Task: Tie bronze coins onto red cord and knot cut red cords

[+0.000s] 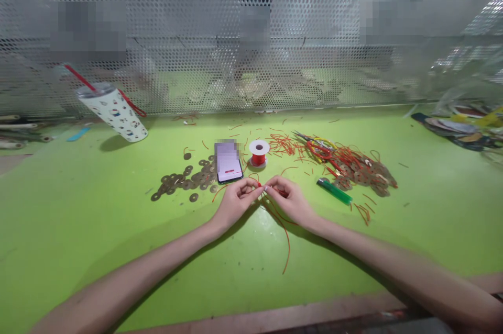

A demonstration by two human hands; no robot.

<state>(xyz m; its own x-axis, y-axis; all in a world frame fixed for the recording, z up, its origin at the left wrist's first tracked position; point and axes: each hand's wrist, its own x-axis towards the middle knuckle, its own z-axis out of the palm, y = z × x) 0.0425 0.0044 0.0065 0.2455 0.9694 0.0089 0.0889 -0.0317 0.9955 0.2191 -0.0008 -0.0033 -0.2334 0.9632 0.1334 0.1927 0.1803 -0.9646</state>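
Observation:
My left hand and my right hand meet at the middle of the green table, fingertips pinched close together. Between them is a thin red cord, bunched into a small knot or loop at the fingers. Its loose ends trail down toward me and curve over the tabletop. Both hands are closed on this cord; the exact form of the knot is too small to make out. Just beyond the fingers stands a white spool of red thread. A phone with a lit screen lies beside it, near my left hand.
Coins with holes are scattered left. On the right lie corded coins, scissors, a green lighter and red cord scraps. A patterned cup with a straw stands back left. A perforated metal screen closes off the back.

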